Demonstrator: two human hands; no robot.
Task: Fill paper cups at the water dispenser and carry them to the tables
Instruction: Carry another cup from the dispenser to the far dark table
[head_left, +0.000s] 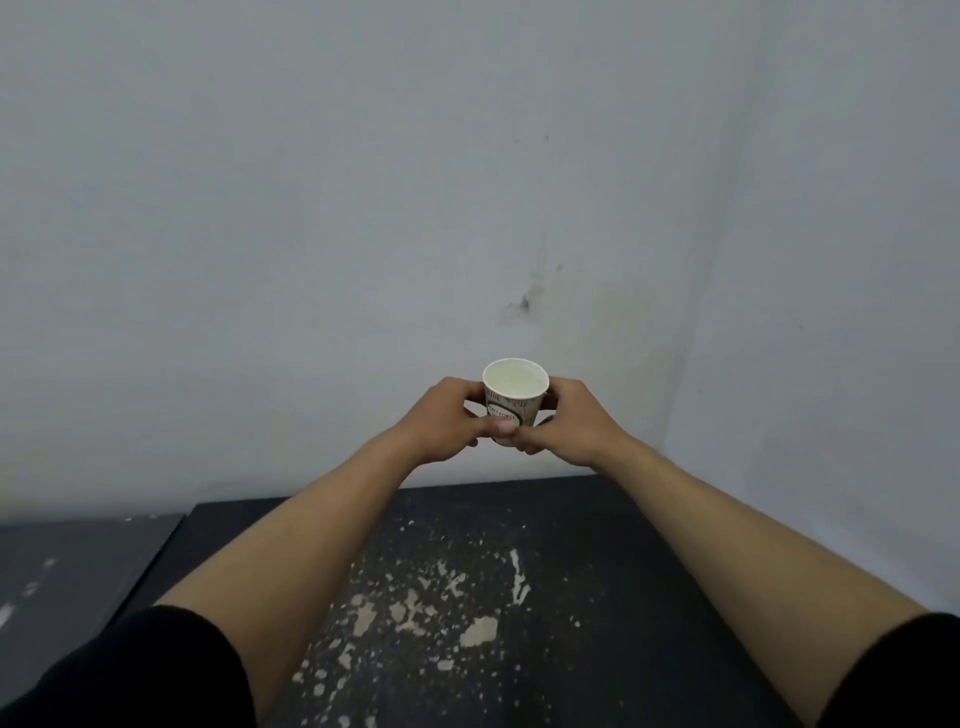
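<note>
Paper cup (511, 405) is held upright in the air, with the left hand (441, 418) and right hand (574, 421) each curled round its sides. It hangs above the far edge of a dark, pale-flecked counter (571, 571), before a grey wall (363, 208).

Both arms reach forward, and the left hand (441, 422) and right hand (577, 421) together hold a paper cup (511, 404) upright between them, fingers curled round its printed side from either flank. The left thumb lies across the cup's lower front. The cup's inside looks pale; whether it holds water cannot be told. It is held above the far edge of a dark table (613, 561) whose top is flecked with pale chipped patches. A lighter grey surface (78, 561) adjoins the table on the left. Behind stands a grey-white wall (337, 208) bearing a dark stain (522, 304). Black sleeves (130, 675) cover the upper arms.
</note>
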